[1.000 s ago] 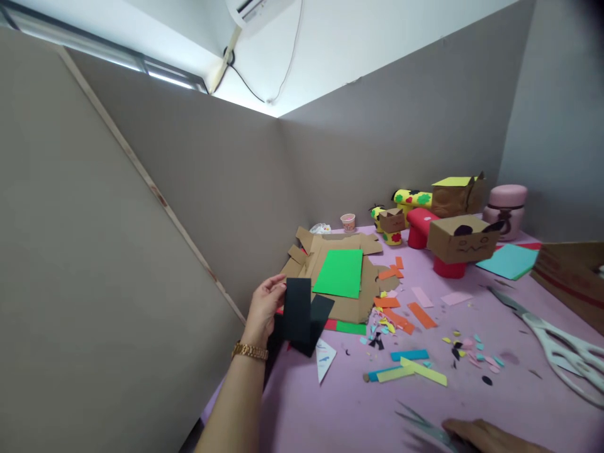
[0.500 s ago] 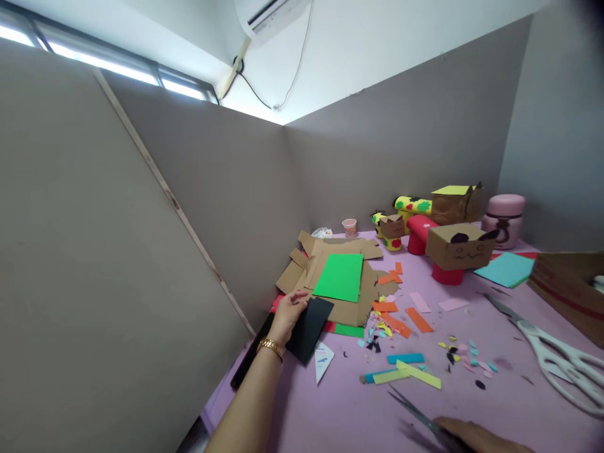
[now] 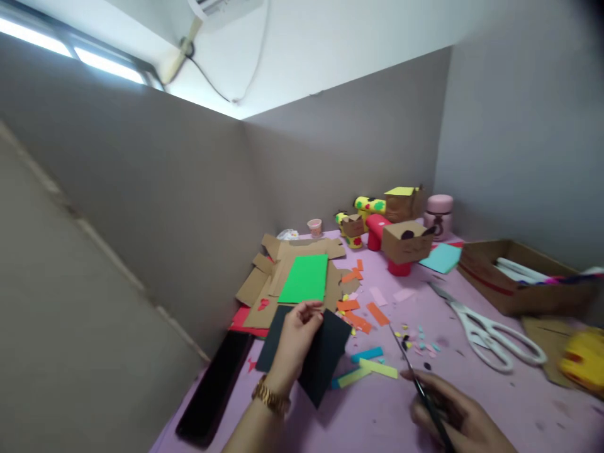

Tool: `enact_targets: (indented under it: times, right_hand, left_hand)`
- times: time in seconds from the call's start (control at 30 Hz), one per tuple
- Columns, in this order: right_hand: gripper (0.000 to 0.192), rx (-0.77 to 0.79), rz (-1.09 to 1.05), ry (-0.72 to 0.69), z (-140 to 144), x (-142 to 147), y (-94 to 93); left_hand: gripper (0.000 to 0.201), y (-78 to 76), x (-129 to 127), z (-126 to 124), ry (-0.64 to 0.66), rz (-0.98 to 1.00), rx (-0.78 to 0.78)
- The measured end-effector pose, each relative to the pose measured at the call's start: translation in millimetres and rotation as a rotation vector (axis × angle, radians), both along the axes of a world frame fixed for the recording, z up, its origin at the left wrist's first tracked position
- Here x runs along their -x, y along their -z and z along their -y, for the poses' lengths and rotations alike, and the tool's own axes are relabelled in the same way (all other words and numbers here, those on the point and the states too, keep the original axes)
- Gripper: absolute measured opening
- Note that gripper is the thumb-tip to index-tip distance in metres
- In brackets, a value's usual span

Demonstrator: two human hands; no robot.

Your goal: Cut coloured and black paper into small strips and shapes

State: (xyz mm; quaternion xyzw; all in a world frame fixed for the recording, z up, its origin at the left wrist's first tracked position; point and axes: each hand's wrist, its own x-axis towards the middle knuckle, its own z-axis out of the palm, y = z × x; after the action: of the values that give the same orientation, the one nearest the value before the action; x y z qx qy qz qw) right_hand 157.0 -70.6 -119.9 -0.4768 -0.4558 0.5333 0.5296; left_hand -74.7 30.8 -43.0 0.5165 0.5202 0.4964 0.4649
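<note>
Soft daylight from high window strip [image 3: 70,53] upper left, glare there, motion blur throughout, edges stretched and dim

Grey partition panels [image 3: 155,207] on three sides of a pink-topped table [image 3: 377,415], meeting in a corner behind it. White wall above the partitions. Strip window [image 3: 70,53] at upper left, bright with daylight. Wall-mounted air conditioner [image 3: 221,6] at the top edge, cable [image 3: 212,78] trailing down from it.
</note>
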Motion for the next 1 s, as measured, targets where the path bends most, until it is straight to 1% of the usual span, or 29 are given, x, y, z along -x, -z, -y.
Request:
enact_targets:
  times: [0.03, 0.1, 0.13, 0.2, 0.23, 0.3, 0.33, 0.4, 0.47, 0.57, 0.6, 0.63, 0.7, 0.8, 0.83, 0.87, 0.9, 0.97, 1.0]
  right_hand:
    - [0.038, 0.009, -0.064, 0.046, -2.0, -0.1, -8.6]
    - [0.044, 0.019, -0.156, 0.05, -6.4, -2.8, -24.5]
    - [0.046, 0.02, -0.164, 0.067, -8.3, -5.1, -30.4]
    - [0.047, 0.032, -0.176, 0.093, -10.7, -11.1, -37.1]
    - [0.047, 0.036, -0.178, 0.11, -11.3, -14.5, -38.2]
    - [0.044, 0.045, -0.189, 0.14, -12.1, -21.4, -37.8]
    - [0.044, 0.051, -0.192, 0.154, -12.6, -24.8, -37.2]
    - [0.044, 0.069, -0.188, 0.172, -14.7, -30.6, -36.3]
    - [0.045, 0.086, -0.163, 0.168, -17.8, -34.2, -36.5]
    - [0.044, 0.078, -0.088, 0.115, -20.8, -36.4, -39.0]
    - [0.043, 0.066, -0.048, 0.091, -19.9, -37.9, -40.1]
    - [0.042, 0.053, 0.0, 0.069, -17.5, -40.5, -41.2]
    - [0.039, 0.026, 0.119, 0.033, -7.0, -50.7, -42.1]
    - [0.037, 0.005, 0.319, -0.011, 21.6, -75.5, -36.9]
    - [0.042, 0.003, 0.411, -0.029, 32.7, -83.8, -33.4]
    - [0.05, -0.017, 0.637, -0.073, 43.4, -90.9, -29.6]
    - [0.055, -0.021, 0.801, -0.11, 53.1, -96.3, -25.9]
    - [0.059, -0.065, 1.0, -0.174, 67.5, -100.7, -21.2]
    - [0.06, -0.09, 1.053, -0.19, 71.9, -100.2, -20.9]
  left_hand:
    - [0.019, 1.2, -18.3, 7.6, 0.057, 0.011, 0.001]
    - [0.017, 5.7, -51.1, 21.6, 0.161, 0.028, 0.005]
    - [0.016, 8.4, -64.7, 27.4, 0.205, 0.032, 0.006]
    - [0.015, 13.0, -84.8, 35.8, 0.282, 0.029, 0.003]
    - [0.015, 14.2, -91.0, 38.4, 0.313, 0.023, 0.005]
    - [0.015, 13.7, -95.6, 41.4, 0.349, 0.037, 0.049]
    - [0.016, 12.3, -94.5, 42.4, 0.353, 0.063, 0.095]
    - [0.022, 8.8, -87.8, 44.8, 0.351, 0.134, 0.216]
    - [0.032, 7.7, -79.3, 49.3, 0.381, 0.173, 0.304]
    - [0.042, 13.7, -70.2, 60.5, 0.487, 0.165, 0.378]
    - [0.044, 16.9, -68.0, 65.0, 0.49, 0.172, 0.391]
    - [0.045, 20.0, -65.7, 69.5, 0.463, 0.183, 0.394]
    - [0.048, 25.0, -59.6, 78.3, 0.334, 0.214, 0.373]
    - [0.051, 29.4, -46.7, 91.6, 0.162, 0.251, 0.343]
    - [0.05, 30.8, -42.5, 96.3, 0.13, 0.264, 0.341]
    - [0.05, 32.4, -39.0, 101.2, 0.108, 0.276, 0.343]
    - [0.049, 34.3, -36.5, 106.1, 0.094, 0.287, 0.347]
    - [0.047, 39.0, -34.7, 115.9, 0.076, 0.305, 0.351]
    - [0.045, 41.6, -35.3, 120.4, 0.073, 0.312, 0.354]
